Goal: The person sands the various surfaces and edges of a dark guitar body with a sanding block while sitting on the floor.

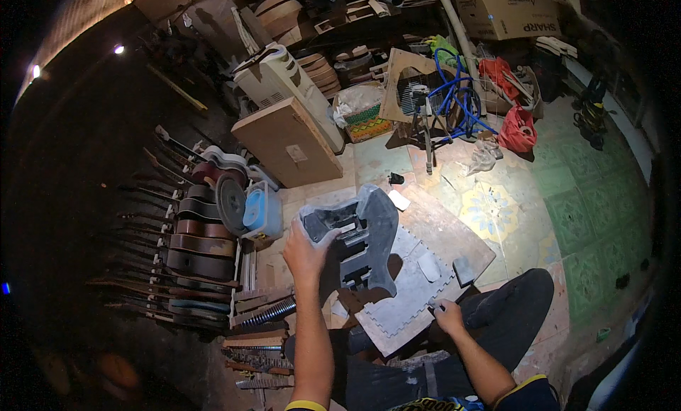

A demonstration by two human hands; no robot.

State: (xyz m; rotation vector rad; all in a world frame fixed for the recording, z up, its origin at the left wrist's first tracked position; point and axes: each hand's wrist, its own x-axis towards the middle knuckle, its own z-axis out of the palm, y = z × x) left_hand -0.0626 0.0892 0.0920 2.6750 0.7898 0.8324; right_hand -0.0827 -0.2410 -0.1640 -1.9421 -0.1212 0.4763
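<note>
My left hand point(305, 244) grips the edge of a dark grey electric guitar body point(379, 237) with routed cavities, tilted up on its side over pale interlocking mats point(390, 312). My right hand point(445, 316) is closed near the mats' right edge, around a small dark thing that I cannot make out. A pale rectangular pad point(428, 267) lies on the mat, and a dark block point(463, 272) sits to its right on a board point(475, 249). My legs point(514, 308) in dark trousers are folded around the mats.
Guitars point(202, 248) stand racked at left, beside a plastic tub point(264, 226). A wooden panel point(284, 145) leans behind. Toolboards with rasp-like rods point(255, 343) lie lower left. Farther back are blue hose point(461, 106), red bags point(518, 131), boxes point(507, 10) and stacked wood point(319, 74) on the tiled floor point(582, 184).
</note>
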